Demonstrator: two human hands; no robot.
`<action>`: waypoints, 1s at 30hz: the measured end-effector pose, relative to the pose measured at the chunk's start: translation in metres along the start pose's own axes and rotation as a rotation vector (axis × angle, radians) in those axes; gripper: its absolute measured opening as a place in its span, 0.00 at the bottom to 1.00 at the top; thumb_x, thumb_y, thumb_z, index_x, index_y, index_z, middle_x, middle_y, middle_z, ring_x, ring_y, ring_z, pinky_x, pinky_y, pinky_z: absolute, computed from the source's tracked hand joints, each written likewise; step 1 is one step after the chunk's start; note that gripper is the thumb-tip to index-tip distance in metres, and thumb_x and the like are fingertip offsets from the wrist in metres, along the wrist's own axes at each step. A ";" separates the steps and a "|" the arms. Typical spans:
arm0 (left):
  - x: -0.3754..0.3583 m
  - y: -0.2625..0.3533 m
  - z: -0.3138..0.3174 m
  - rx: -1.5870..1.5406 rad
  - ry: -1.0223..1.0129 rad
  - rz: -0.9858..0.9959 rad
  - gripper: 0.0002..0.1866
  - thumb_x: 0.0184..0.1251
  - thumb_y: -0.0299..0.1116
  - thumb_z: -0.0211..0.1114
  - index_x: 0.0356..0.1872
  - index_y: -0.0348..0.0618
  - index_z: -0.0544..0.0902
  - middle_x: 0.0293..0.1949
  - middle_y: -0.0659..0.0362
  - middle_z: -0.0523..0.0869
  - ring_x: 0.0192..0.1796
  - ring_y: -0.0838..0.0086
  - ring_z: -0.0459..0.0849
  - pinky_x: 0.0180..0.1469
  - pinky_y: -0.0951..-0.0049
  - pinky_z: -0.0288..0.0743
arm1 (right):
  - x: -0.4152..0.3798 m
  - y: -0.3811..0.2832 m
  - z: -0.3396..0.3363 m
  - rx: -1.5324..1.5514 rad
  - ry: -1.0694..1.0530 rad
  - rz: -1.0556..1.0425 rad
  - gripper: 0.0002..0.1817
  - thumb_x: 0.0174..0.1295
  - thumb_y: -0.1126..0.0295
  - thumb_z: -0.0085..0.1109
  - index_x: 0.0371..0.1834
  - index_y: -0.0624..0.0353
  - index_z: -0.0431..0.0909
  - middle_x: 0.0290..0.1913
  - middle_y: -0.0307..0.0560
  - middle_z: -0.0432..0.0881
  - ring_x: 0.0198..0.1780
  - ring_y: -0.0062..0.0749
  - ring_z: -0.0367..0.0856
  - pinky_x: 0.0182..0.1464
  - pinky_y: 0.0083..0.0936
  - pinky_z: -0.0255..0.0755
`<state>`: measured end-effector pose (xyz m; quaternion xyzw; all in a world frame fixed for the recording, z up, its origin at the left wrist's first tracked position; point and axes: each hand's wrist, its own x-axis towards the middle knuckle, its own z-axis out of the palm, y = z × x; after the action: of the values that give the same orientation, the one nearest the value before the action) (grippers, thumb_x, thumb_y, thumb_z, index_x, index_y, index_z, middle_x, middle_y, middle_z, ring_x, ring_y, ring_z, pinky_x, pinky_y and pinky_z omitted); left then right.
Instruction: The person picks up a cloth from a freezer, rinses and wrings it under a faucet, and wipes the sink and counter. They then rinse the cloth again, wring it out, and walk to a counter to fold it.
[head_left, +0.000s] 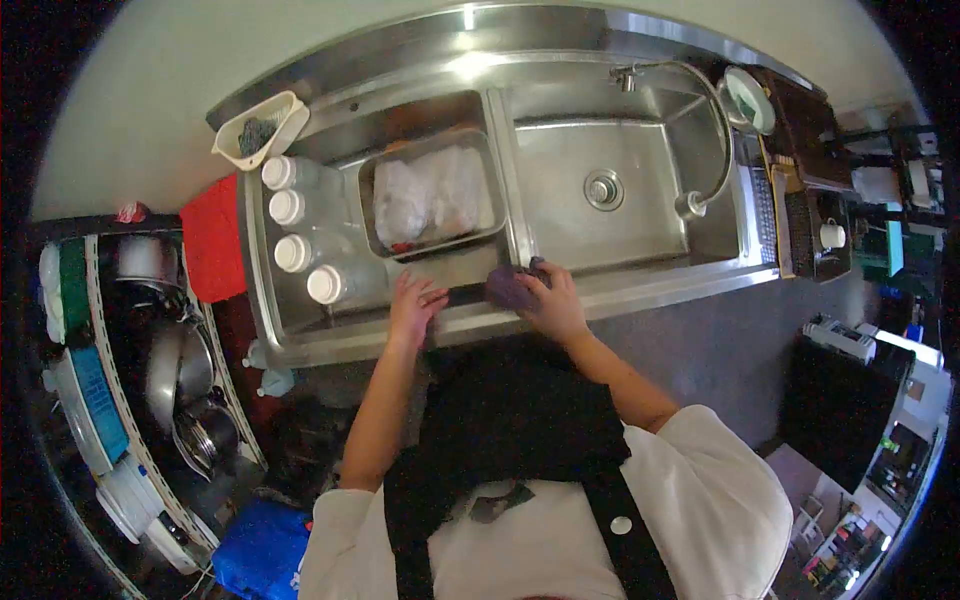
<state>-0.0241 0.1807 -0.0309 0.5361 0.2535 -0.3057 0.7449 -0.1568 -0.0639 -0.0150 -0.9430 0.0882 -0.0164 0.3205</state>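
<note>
My right hand [556,302] grips a dark purple cloth [510,289] at the front rim of the steel sink [620,296], close to the divider between the two basins. Over the front edge of the left basin, my left hand [411,306] has its fingers apart and holds nothing. Just beyond it, a rectangular tub [497,190] contains plastic-wrapped bundles [428,195] whose contents I cannot make out. Several clear bottles with white caps, the closest one [326,284] near my left hand, lie tilted along the left side of the basin.
A cream basket [262,128] with a dark scrubber sits at the back left corner. The faucet hose [722,130] arches over the right basin, which has a drain [603,190]. A red cloth [213,240] hangs at the left, beside shelves of pots [180,365].
</note>
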 end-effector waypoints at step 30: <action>0.086 -0.028 0.046 -0.449 0.292 -0.065 0.10 0.59 0.27 0.55 0.41 0.37 0.74 0.41 0.54 0.79 0.43 0.62 0.79 0.53 0.54 0.77 | 0.464 0.015 0.024 -0.144 -0.048 -0.413 0.22 0.52 0.61 0.63 0.53 0.45 0.79 0.58 0.49 0.72 0.63 0.48 0.66 0.64 0.46 0.62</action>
<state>0.0165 0.1147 -0.0962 0.3876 0.4369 -0.1849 0.7904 0.2990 -0.1433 -0.0552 -0.9617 -0.1135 -0.0529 0.2439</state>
